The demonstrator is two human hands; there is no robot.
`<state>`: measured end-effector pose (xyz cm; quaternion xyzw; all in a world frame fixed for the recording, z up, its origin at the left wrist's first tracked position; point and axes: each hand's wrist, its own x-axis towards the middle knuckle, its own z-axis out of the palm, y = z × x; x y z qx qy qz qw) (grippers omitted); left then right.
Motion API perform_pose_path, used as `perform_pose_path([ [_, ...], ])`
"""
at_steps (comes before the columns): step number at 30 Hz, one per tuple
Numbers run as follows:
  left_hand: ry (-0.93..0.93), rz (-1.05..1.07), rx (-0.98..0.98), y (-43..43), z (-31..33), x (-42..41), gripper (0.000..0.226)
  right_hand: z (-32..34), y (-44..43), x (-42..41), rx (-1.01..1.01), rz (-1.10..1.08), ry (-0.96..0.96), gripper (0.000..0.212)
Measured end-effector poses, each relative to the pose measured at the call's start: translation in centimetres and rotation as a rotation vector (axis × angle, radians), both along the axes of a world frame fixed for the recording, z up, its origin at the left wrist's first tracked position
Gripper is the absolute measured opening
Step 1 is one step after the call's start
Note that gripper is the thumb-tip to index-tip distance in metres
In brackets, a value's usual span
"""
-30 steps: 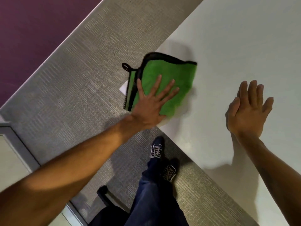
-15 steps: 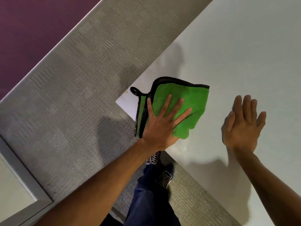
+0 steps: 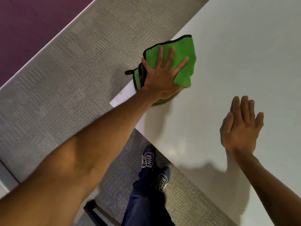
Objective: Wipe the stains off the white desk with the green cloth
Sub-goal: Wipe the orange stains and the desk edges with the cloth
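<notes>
Flat white worktop (image 3: pixel 236 66) fills my right side, grey carpeted floor (image 3: pixel 78 75) to the left. Green microfibre cloth with black trim (image 3: pixel 184 62) sits bunched on the worktop near its corner, black loop hanging past the edge. My left hand (image 3: pixel 160 79) lies flat on the cloth, grip wide, fingers spread. My right hand (image 3: pixel 241 126) rests palm-down on bare worktop, grip wide, holding nothing.
</notes>
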<state>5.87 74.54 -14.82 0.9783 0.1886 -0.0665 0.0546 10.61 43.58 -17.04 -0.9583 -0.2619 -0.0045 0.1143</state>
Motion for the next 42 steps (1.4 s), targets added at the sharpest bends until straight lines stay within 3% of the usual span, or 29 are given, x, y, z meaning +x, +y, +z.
perform_pose_path([
  [3,-0.006,0.043,-0.032,1.3,-0.1,0.3,0.094,-0.1,0.0,0.0,0.004,0.002,0.012,0.059],
  [7,-0.056,0.312,-0.043,1.1,0.1,0.9,0.084,-0.3,-0.1,0.0,-0.007,-0.006,-0.019,0.059],
  [11,-0.063,0.428,-0.008,0.2,0.2,-0.6,0.083,-0.1,0.0,0.0,-0.008,-0.007,-0.020,0.058],
  [21,-0.032,0.486,0.119,-1.5,-1.0,-17.3,0.086,0.2,0.1,-0.2,0.008,-0.010,0.003,0.059],
  [37,-0.037,0.313,0.123,0.5,-0.8,-2.3,0.085,0.9,0.4,-0.3,-0.084,-0.019,0.105,0.068],
  [42,-0.071,0.261,0.139,0.4,-0.7,-2.7,0.082,1.0,0.6,-0.2,-0.122,0.009,0.136,0.069],
])
